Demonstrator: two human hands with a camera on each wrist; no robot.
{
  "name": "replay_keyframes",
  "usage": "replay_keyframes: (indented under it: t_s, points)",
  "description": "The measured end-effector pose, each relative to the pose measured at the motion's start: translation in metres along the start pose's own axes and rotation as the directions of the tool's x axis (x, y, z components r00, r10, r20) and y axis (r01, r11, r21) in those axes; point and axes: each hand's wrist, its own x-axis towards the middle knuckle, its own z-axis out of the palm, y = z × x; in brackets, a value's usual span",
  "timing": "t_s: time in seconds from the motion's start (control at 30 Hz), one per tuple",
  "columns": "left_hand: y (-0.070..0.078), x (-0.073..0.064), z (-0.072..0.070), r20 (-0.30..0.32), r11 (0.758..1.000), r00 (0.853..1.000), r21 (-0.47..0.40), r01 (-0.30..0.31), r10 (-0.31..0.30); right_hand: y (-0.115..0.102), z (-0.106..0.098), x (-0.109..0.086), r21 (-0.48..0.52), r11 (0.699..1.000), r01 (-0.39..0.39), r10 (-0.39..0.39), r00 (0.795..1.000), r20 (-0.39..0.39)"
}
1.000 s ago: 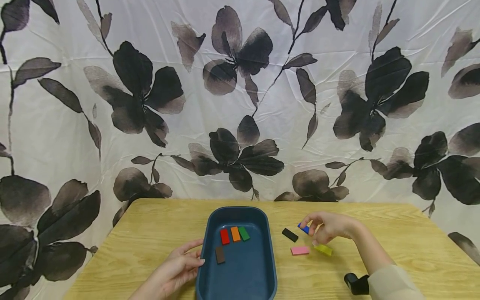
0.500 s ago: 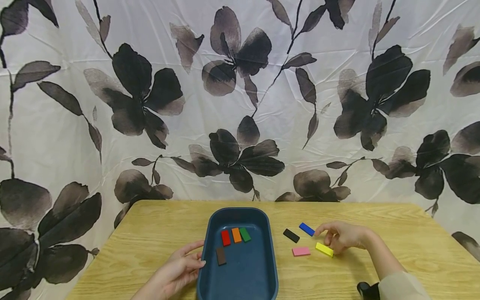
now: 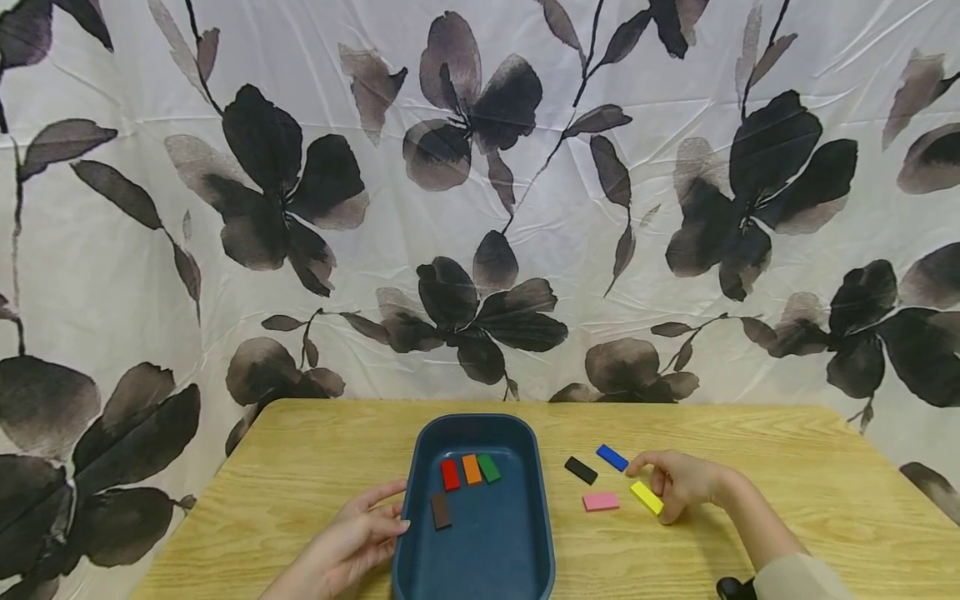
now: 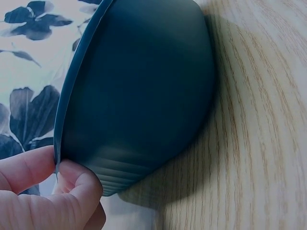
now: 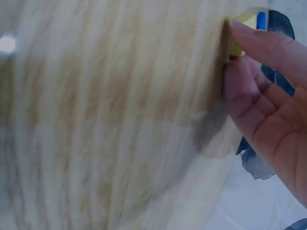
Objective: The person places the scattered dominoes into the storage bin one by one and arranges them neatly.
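Note:
My left hand pinches the left rim of a dark blue tray; in the left wrist view the thumb and fingers sit on either side of that rim. Inside lie a red block, an orange block, a green block and a brown block. Right of the tray, my right hand spans a yellow block on the table, thumb at its near end and index finger by its far end. The right wrist view shows the thumb touching the yellow block.
A blue block lies just beyond the right index finger. A black block and a pink block lie between tray and hand on the wooden table. A floral cloth hangs behind.
My right hand has left the blue block and moved right and nearer, to the yellow block. The yellow block has turned slightly. The left hand and tray stay put.

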Motion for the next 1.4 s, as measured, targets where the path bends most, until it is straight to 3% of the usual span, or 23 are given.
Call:
replay_keyframes:
  t_s: [0.3,0.9,1.4]
  points:
    - [-0.002,0.000,0.000,0.007,1.000,1.000,-0.010,-0.004,0.004,-0.001,0.003,-0.002,-0.056,0.997,0.055,-0.054,0.998,0.018]
    - [0.002,-0.001,0.002,-0.024,0.999,1.000,0.054,-0.007,0.008,-0.006,-0.002,-0.005,-0.041,0.998,-0.038,0.036,0.999,-0.028]
    - [0.002,-0.001,0.000,-0.023,0.997,1.000,0.073,-0.004,0.006,-0.016,-0.003,-0.002,0.013,0.998,0.060,-0.060,0.998,-0.015]
